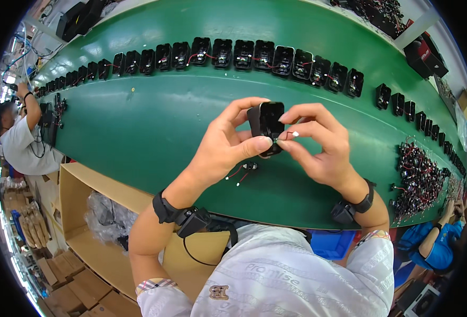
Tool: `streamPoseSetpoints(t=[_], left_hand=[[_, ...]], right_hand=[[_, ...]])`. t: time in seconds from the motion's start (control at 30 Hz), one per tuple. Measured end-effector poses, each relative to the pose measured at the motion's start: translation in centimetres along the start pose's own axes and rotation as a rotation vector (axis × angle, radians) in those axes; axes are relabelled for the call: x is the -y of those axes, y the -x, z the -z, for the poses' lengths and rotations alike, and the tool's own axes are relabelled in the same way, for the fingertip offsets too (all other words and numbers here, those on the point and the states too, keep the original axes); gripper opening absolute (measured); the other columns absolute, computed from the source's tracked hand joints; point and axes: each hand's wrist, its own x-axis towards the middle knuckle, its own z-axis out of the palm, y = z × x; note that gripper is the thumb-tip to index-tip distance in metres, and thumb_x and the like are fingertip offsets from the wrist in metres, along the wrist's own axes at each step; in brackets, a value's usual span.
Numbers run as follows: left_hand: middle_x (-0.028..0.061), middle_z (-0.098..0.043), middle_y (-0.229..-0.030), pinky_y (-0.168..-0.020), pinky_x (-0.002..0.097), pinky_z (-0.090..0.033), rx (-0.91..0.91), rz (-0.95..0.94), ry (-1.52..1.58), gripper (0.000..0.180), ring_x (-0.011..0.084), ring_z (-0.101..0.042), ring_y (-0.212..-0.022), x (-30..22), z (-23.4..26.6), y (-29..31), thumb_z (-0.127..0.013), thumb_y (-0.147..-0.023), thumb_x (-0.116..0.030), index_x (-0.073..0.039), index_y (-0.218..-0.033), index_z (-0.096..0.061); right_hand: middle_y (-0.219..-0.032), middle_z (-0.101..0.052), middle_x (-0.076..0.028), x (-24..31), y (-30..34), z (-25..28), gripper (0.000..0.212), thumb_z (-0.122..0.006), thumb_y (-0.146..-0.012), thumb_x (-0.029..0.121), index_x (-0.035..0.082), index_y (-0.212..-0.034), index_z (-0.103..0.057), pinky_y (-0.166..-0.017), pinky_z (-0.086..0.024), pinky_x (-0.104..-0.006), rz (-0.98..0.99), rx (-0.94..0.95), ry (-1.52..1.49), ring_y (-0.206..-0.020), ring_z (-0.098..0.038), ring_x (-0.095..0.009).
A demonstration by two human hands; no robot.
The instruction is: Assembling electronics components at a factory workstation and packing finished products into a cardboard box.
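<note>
My left hand (225, 141) is wrapped round a small black plastic housing (270, 117), its open side up and its thumb along the near edge. Over the opening, my right hand (326, 142) has its fingertips drawn together at the housing's right side. Between those fingers shows a short red wire with a white connector (295, 134); the part it runs to is mostly hidden by the fingertips. On the green table just below the housing lies a small black part (250, 166) with red wires and white connectors.
Black housings (222, 54) with red wires stand in a long curved row across the table (165, 116). A heap of wired parts (418, 177) lies right. Near me are a cardboard box (72, 211) and blue bin (331, 244). People work at left (24, 142) and right (437, 245).
</note>
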Motion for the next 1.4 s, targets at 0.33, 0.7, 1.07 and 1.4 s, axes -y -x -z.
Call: streamPoseSetpoints(t=[0.33, 0.7, 1.07, 1.4], left_hand=[[0.0125, -0.054, -0.116, -0.086, 0.0331, -0.056, 0.011, 0.063, -0.085, 0.076, 0.0191, -0.061, -0.103, 0.4, 0.3, -0.1, -0.079, -0.078, -0.039, -0.001, -0.132, -0.041], [0.0136, -0.053, -0.117, -0.078, 0.0333, -0.058, 0.042, 0.087, 0.057, 0.061, 0.0207, -0.063, -0.098, 0.8, -0.5, 0.1, -0.074, -0.085, -0.022, 0.000, -0.131, -0.041], [0.0101, -0.055, -0.114, -0.082, 0.0309, -0.054, 0.060, 0.112, -0.001, 0.072, 0.0171, -0.060, -0.100, 1.3, -1.2, 0.2, -0.078, -0.079, -0.041, -0.002, -0.128, -0.042], [0.0144, -0.053, -0.114, -0.069, 0.0303, -0.059, 0.007, 0.040, -0.151, 0.056, 0.0195, -0.065, -0.092, 0.6, -2.2, -0.1, -0.075, -0.084, -0.015, 0.002, -0.127, -0.043]], right_hand=[[-0.105, -0.061, -0.008, 0.9, 0.4, 0.1, 0.019, -0.078, -0.069, 0.001, 0.005, -0.082, -0.064, -0.070, -0.049, -0.0341, 0.057, -0.014, 0.114, -0.089, -0.058, -0.025], [-0.104, -0.060, -0.008, 0.9, 1.3, 0.1, 0.024, -0.078, -0.064, 0.000, 0.005, -0.081, -0.062, -0.075, -0.047, -0.0376, 0.099, -0.048, 0.149, -0.093, -0.057, -0.028], [-0.111, -0.057, -0.010, 0.7, 2.0, 0.1, 0.018, -0.076, -0.070, 0.001, 0.004, -0.081, -0.062, -0.076, -0.047, -0.0350, -0.016, 0.008, 0.015, -0.094, -0.057, -0.027], [-0.127, -0.052, -0.015, 0.3, 1.8, 0.9, 0.012, -0.072, -0.075, 0.004, 0.003, -0.083, -0.063, -0.082, -0.046, -0.0385, -0.049, 0.029, 0.125, -0.113, -0.048, -0.033]])
